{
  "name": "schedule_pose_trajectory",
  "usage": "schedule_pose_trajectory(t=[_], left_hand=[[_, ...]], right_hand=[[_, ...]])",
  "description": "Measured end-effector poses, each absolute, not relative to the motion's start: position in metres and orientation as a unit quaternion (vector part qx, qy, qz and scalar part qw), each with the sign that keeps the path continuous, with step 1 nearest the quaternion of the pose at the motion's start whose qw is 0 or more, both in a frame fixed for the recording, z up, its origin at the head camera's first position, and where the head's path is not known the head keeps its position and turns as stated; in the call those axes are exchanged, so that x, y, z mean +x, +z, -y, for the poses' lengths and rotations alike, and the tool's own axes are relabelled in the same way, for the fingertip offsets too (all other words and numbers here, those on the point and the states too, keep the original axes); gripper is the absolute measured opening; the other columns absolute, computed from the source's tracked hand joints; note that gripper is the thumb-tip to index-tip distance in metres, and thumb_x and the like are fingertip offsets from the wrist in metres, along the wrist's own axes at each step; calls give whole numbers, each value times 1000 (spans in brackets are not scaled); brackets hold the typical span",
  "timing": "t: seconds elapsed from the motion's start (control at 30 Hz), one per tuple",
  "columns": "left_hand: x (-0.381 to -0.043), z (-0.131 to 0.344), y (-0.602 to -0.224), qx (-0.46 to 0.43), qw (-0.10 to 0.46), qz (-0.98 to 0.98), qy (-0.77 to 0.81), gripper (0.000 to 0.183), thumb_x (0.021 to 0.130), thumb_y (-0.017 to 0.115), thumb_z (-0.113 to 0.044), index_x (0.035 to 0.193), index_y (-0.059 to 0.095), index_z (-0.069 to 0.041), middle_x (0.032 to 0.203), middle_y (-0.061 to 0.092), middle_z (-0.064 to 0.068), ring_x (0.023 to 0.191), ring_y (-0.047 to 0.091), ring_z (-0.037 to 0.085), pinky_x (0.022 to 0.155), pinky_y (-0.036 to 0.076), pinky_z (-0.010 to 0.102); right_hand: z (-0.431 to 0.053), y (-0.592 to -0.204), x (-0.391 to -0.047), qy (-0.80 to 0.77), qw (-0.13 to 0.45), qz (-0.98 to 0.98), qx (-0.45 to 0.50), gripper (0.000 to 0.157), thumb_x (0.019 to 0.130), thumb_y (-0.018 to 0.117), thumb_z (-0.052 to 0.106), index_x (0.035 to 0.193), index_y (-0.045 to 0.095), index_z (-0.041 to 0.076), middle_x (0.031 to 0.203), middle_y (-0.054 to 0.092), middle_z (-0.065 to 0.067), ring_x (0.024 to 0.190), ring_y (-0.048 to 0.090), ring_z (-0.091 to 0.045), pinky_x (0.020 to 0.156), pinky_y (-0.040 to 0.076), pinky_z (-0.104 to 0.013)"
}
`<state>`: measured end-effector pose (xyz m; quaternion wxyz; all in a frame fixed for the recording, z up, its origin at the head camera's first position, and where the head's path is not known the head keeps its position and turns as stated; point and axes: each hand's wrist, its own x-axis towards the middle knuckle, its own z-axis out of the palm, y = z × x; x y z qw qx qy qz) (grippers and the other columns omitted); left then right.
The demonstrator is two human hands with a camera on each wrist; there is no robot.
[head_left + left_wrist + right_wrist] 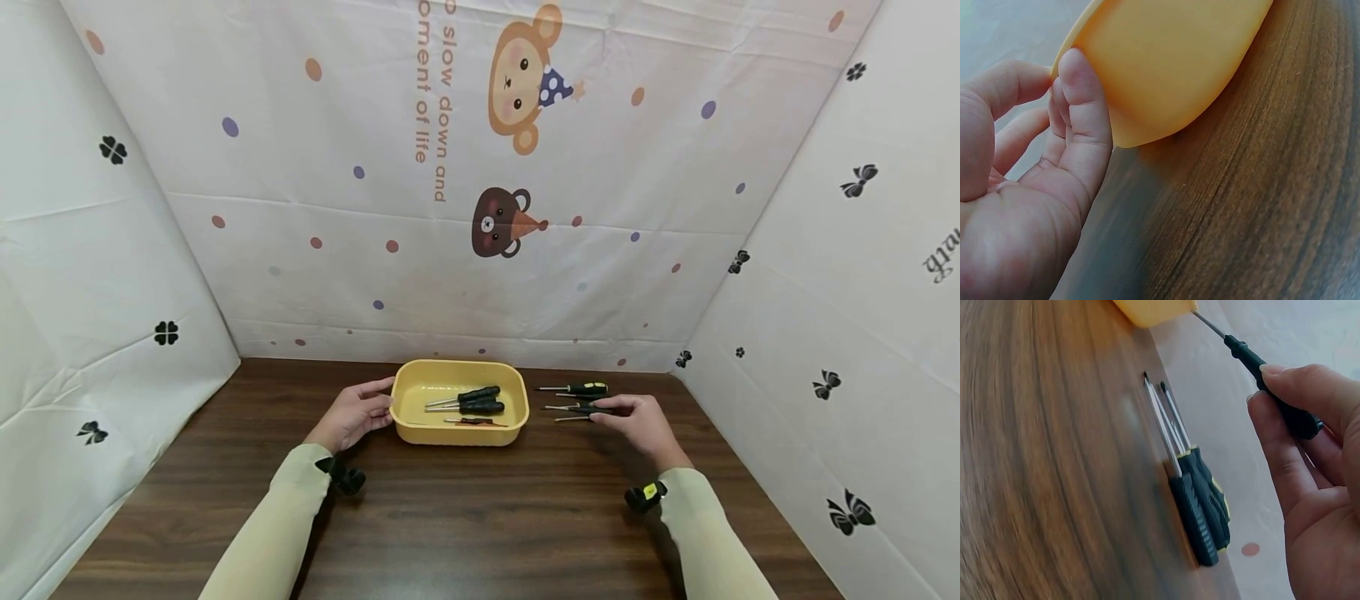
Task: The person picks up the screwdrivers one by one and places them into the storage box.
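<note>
A yellow plastic box (450, 437) stands on the table, with several black-handled screwdrivers (480, 407) and a smaller, partly reddish screwdriver (474, 422) lying in it. At the box's left end, my left hand (360, 414) holds the edge, the thumb (1082, 94) against its outer wall. My right hand (633, 423) is to the right of the box. Between thumb and fingers it pinches the black handle of a screwdriver (1250, 362), whose thin shaft points toward the box. Beside this hand lie several more screwdrivers (1194, 519) with black or black-and-yellow handles, shafts pointing left.
The dark wood-grain table (480, 508) ends at a white back cloth (420, 275) printed with dots and cartoon animal heads. White cloth walls with black bows and clovers rise at left and right. Black wrist cameras (348, 479) sit at both cuffs.
</note>
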<state>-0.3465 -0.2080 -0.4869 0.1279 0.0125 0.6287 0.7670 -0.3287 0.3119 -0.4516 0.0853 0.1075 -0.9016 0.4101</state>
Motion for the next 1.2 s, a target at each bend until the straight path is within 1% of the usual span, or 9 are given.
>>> schedule_pose_trajectory(t=[0.2, 0.37, 0.47, 0.57, 0.73, 0.9, 1.03, 1.13, 1.2], left_hand=[[-346, 208, -486, 9, 128, -629, 767, 59, 101, 58, 1, 157, 38, -2, 94, 76, 7, 71, 67, 11, 70, 61, 24], [-346, 208, -486, 6, 128, -628, 768, 59, 101, 58, 1, 157, 39, -2, 93, 77, 6, 70, 68, 11, 68, 61, 24], [-346, 207, -486, 6, 129, -628, 767, 59, 101, 58, 1, 157, 39, -2, 94, 77, 7, 71, 68, 11, 69, 61, 24], [-346, 207, -485, 6, 129, -627, 768, 59, 101, 58, 1, 157, 39, -2, 94, 77, 7, 71, 68, 11, 69, 61, 24], [-346, 206, -484, 1, 128, -628, 767, 60, 100, 59, 1, 157, 40, -3, 94, 77, 7, 70, 68, 11, 69, 61, 24], [-346, 206, -485, 2, 127, -629, 767, 60, 100, 59, 1, 157, 40, -3, 94, 77, 8, 70, 68, 11, 69, 61, 24], [-346, 207, -485, 2, 126, -629, 767, 60, 100, 59, 1, 157, 40, -3, 93, 77, 7, 70, 67, 11, 68, 61, 23], [-347, 207, -486, 0, 127, -629, 767, 60, 100, 59, 2, 157, 40, -3, 92, 76, 7, 69, 67, 11, 68, 60, 23], [-347, 206, -486, 0, 126, -628, 768, 60, 99, 59, 2, 157, 40, -3, 92, 76, 7, 69, 67, 11, 68, 60, 23]], right_hand=[[-298, -441, -326, 446, 71, 885, 111, 31, 85, 85, 22, 110, 80, 5, 110, 77, -15, 82, 66, -2, 67, 56, -22], [-288, -437, -328, 478, 52, 870, 108, 33, 83, 87, 26, 110, 81, 8, 113, 76, -12, 86, 69, -5, 72, 61, -28], [-282, -433, -328, 482, 47, 869, 104, 34, 83, 87, 28, 111, 81, 9, 115, 76, -10, 88, 69, -7, 74, 62, -33], [-276, -430, -329, 473, 51, 873, 105, 35, 82, 87, 30, 110, 81, 11, 114, 76, -9, 90, 68, -7, 74, 60, -31], [-266, -429, -330, 470, 50, 872, 129, 34, 82, 87, 29, 109, 81, 10, 113, 77, -12, 90, 68, -10, 70, 57, -25], [-254, -431, -333, 487, 39, 862, 135, 33, 81, 88, 31, 108, 82, 13, 112, 78, -8, 92, 69, -13, 72, 58, -28], [-243, -432, -335, 487, 32, 863, 132, 33, 80, 89, 32, 107, 83, 14, 110, 78, -5, 90, 68, -14, 72, 59, -30], [-234, -433, -336, 488, 24, 863, 131, 32, 81, 88, 31, 108, 82, 14, 111, 78, -6, 91, 69, -14, 74, 60, -34], [-228, -434, -338, 495, 18, 858, 132, 31, 82, 88, 28, 108, 82, 13, 112, 78, -8, 91, 70, -17, 74, 62, -37]])
